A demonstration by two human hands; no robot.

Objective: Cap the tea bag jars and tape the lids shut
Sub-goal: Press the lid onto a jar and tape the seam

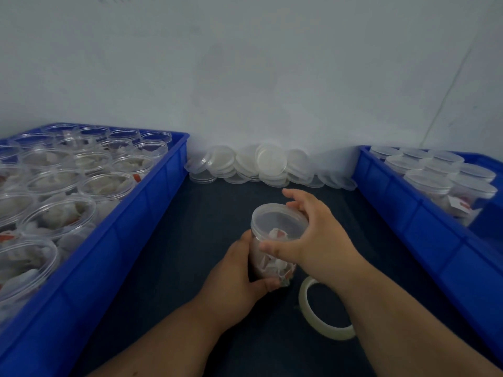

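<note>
A clear plastic jar [275, 240] of tea bags stands tilted toward me at the middle of the dark table, with a clear lid [276, 217] on its mouth. My left hand [239, 270] wraps the jar's body from the left and below. My right hand [313, 238] grips the lid's right rim, thumb on the front and fingers curled over the far edge. A roll of clear tape [319, 326] lies flat on the table just under my right forearm.
A blue crate [114, 240] on the left holds several open jars [106, 186] of tea bags. A blue crate [424, 227] on the right holds several capped jars [430, 183]. Loose clear lids [269, 165] are piled against the white wall at the back.
</note>
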